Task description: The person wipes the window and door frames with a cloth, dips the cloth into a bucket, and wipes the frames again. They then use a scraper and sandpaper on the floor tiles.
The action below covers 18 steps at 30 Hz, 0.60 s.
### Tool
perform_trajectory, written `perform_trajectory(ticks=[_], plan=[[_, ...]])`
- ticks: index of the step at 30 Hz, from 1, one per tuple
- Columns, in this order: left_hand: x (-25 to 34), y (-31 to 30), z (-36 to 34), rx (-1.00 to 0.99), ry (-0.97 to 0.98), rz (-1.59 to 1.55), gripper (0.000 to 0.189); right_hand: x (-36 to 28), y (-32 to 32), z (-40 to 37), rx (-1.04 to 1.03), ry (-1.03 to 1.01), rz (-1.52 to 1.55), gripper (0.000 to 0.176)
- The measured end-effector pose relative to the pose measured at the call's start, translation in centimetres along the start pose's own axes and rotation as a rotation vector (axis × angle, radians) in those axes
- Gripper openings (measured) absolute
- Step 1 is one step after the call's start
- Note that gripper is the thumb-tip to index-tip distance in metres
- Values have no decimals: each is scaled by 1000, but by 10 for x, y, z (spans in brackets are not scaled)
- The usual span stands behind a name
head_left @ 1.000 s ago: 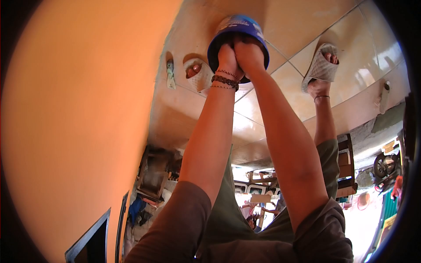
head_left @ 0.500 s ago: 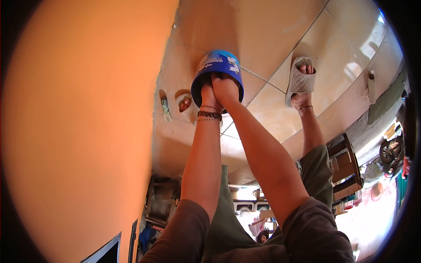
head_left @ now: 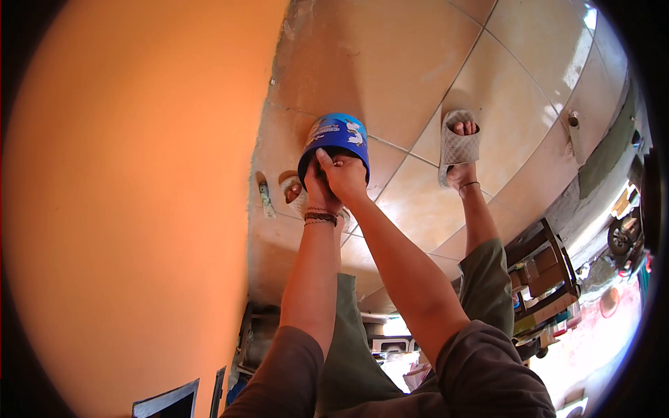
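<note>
A blue tub with white cartoon figures and lettering stands on the tiled floor, its open mouth facing me. At the mouth, my left hand, above a braided bracelet, and my right hand are pressed together with fingers closed. The right thumb lies across the top, over the left hand. Part of the fingers and whatever lies between the palms are hidden, and so is the inside of the tub.
An orange wall rises at the left. My sandalled feet are on the floor, one sandal right of the tub. A small crumpled wrapper lies near the wall. A dark shelf stands at the lower right.
My hands have come back from deep inside the tub to its mouth, and more of them shows. The whole view has shifted, with the tub now lower and slightly left.
</note>
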<state>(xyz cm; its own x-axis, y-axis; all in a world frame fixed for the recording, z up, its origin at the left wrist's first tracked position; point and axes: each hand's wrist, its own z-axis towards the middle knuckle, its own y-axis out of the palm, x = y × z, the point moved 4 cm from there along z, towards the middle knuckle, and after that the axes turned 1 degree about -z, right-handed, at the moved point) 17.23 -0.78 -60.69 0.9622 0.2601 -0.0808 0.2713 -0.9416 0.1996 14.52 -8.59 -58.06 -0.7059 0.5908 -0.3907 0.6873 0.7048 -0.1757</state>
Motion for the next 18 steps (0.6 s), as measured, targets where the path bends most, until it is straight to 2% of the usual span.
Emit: perform_trajectory(ticks=[2,5,10,14,17,18], plan=[[-3,13,-8,-24,15,20,44,-7,-1,-2,41,46,-166,40],[-4,15,-12,-49,36,42,38,-2,6,3,57,-16,-195,38],[6,-16,1,-51,48,169,34,-6,8,-5,76,5,-216,34],[18,-54,30,-67,75,461,31,-11,8,-11,93,104,-169,35],[18,-63,40,-82,65,523,29,-6,10,-8,113,113,-163,34],[19,-47,29,-59,176,786,27,-4,11,-6,124,119,-175,35]])
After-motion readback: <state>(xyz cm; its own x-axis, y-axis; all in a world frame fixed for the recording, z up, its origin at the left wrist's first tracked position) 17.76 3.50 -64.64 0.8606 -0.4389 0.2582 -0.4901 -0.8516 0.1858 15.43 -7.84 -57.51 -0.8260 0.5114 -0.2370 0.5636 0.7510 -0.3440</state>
